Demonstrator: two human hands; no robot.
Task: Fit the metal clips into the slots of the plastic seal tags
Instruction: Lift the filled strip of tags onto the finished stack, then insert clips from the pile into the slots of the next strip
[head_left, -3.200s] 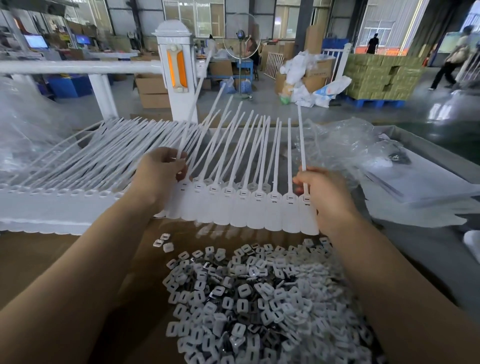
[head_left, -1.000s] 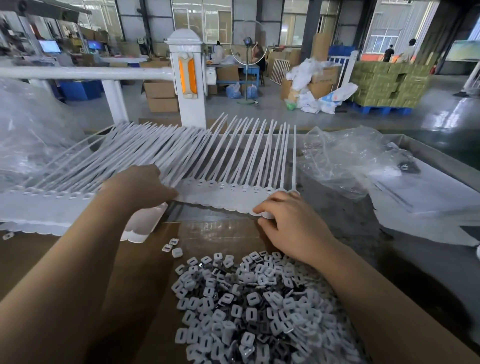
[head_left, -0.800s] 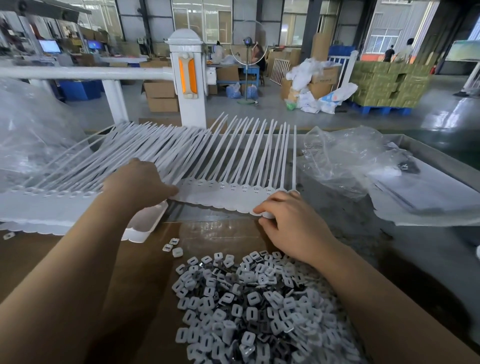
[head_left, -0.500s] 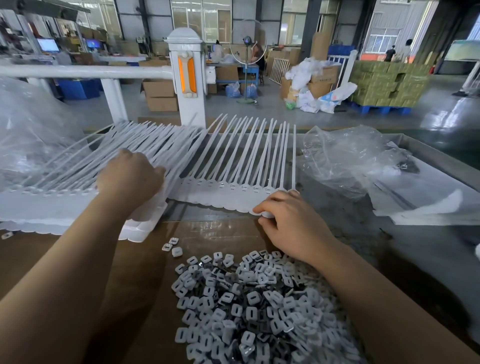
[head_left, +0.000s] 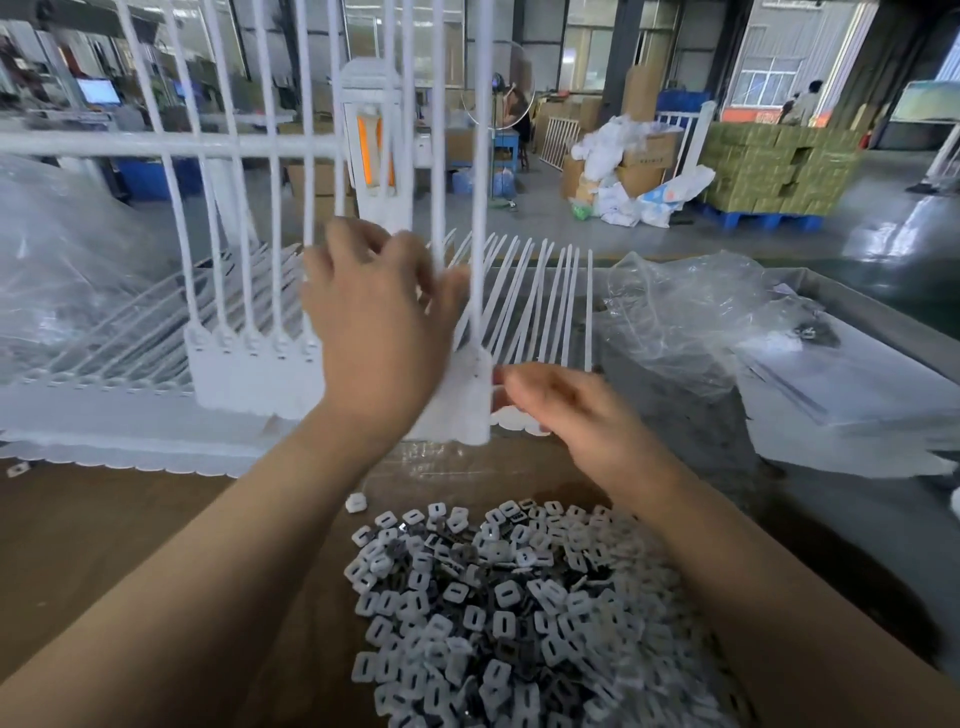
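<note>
presently a joined strip of seal tags (head_left: 249, 374) is held upright by the left hand (head_left: 379, 332), fingers curled among the straps, long axis vertical, tag heads lowest. the right hand (head_left: 566, 410) is nearer the strip's right edge, fingers loosely bent, nothing seen gripped. the clips (head_left: 509, 613) are heaped below, toward the viewer. no legible writing is seen.

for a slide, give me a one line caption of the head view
Left hand lifts a strip of white seal tags upright above a pile of clips, right hand beside it.
</note>
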